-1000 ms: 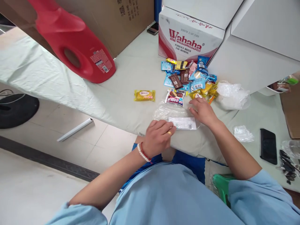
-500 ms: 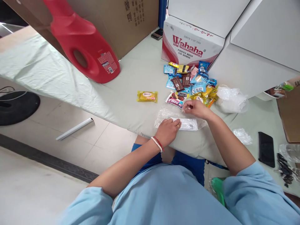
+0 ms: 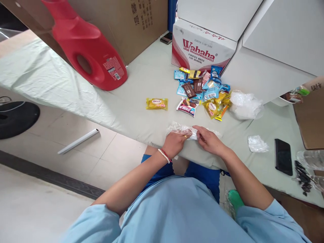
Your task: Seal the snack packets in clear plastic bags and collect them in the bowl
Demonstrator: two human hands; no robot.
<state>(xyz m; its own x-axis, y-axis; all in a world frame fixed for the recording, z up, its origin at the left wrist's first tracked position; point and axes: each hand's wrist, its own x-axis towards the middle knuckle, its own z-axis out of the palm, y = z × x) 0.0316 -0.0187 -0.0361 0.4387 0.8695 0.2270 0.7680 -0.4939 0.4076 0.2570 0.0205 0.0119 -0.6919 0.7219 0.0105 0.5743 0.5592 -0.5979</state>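
A clear plastic bag (image 3: 175,127) lies crumpled at the table's front edge, with a flat white packet inside that is mostly hidden by my hands. My left hand (image 3: 175,143) is closed on the bag's left part, its fingers partly under the film. On the right side, my right hand (image 3: 209,141) has its fingers bent and pressed onto the bag. Just beyond the bag lies a white and purple snack packet (image 3: 187,107). A yellow wrapped snack (image 3: 157,104) lies by itself to the left, and a pile of blue, brown and yellow snack packets (image 3: 211,93) sits farther back.
A red jug (image 3: 101,64) stands at the back left. Behind the snacks is a Wahaha carton (image 3: 199,50). To the right lie a bunched white plastic bag (image 3: 246,105), a small folded clear bag (image 3: 257,144), a black phone (image 3: 283,157) and keys (image 3: 303,179).
The bag, spread flat before, is now gathered and folded over the white packet. My right hand has come down from the bag's far edge onto it, and my left fingers have curled in.
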